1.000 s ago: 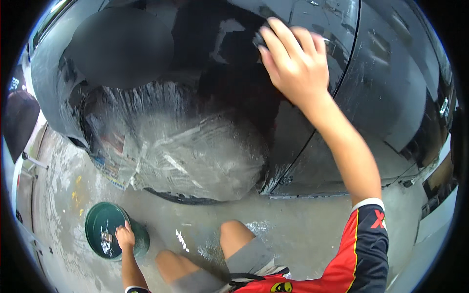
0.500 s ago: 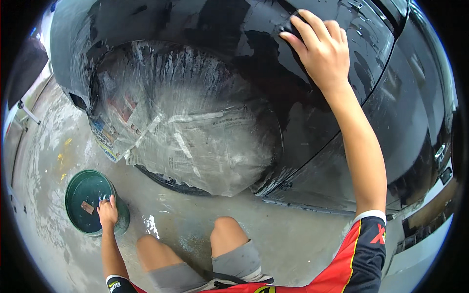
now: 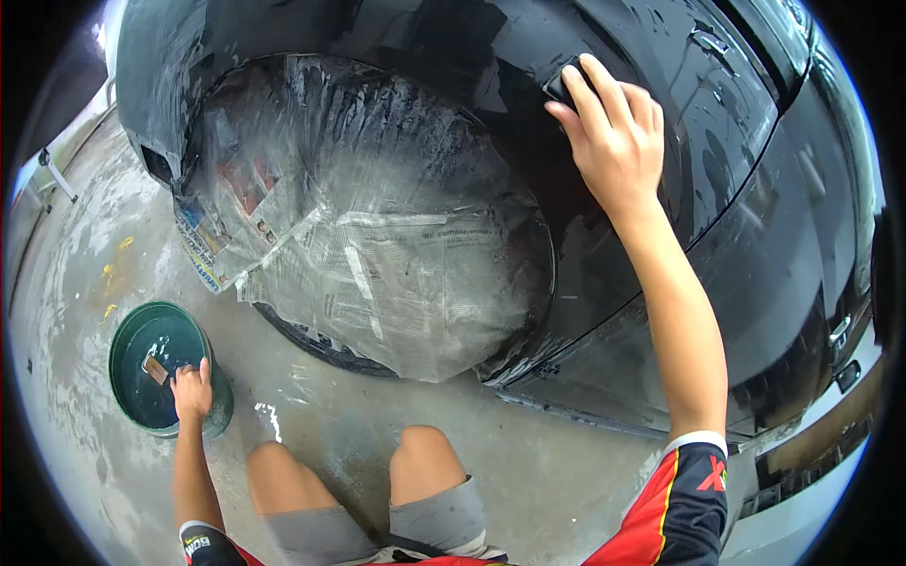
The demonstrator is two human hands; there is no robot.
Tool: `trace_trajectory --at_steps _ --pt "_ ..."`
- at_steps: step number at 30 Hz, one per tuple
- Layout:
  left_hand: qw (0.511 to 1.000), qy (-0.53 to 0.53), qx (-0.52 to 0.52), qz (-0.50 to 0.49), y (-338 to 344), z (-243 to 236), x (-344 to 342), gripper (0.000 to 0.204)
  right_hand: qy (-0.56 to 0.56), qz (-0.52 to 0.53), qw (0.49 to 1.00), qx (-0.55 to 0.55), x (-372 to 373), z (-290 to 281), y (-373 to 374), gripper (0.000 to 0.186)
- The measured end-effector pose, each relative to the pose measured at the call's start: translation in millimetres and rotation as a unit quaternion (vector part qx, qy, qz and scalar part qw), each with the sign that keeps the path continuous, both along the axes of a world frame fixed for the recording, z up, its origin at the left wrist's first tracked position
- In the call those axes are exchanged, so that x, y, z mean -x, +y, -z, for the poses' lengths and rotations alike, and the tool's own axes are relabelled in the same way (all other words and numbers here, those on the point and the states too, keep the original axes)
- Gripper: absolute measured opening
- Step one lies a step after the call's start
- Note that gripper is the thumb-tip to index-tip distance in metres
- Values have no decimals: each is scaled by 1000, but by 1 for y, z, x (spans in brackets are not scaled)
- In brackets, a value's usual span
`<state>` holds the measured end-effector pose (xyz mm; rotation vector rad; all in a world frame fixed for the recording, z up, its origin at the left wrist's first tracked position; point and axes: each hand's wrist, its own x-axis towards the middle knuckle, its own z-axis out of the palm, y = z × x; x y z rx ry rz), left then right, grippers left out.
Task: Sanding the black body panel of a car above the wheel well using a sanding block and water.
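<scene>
Head view: right hand [image 3: 613, 141] grasped a dark block [image 3: 559, 87] at far right, against the black car panel [image 3: 519, 118]; fingers lay over its back, presumably for even pressure. Exposed end pointed left; long axis mostly covered, couldn't tell. Left hand [image 3: 192, 390] was at the green bucket [image 3: 220, 396], near left, probably placed for easy reach. Its grip: couldn't tell. Brown piece [image 3: 155, 369] lay just beyond its fingertips, long axis far-left to near-right.

The black car panel [image 3: 595, 236] looks smooth, wet and glossy — the taped newspaper [image 3: 415, 274], matt and wrinkled. The green bucket [image 3: 221, 401] looks plastic, the floor [image 3: 557, 481] concrete, the shorts [image 3: 444, 519] matt cloth.
</scene>
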<state>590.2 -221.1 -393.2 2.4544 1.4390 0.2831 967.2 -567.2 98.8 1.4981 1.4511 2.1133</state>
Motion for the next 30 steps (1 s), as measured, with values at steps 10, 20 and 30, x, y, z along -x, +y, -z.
trace_trajectory --at_steps 10,20,30 --pt "999 4 -35 -24 6 6 4 73 91 -31 994 60 5 34 -23 50" --pt "999 29 15 -34 -3 -2 15 73 112 -9 983 146 -12 65 -112 43" --pt "996 29 68 -48 4 -10 7 73 81 -86 975 186 10 -11 42 47"
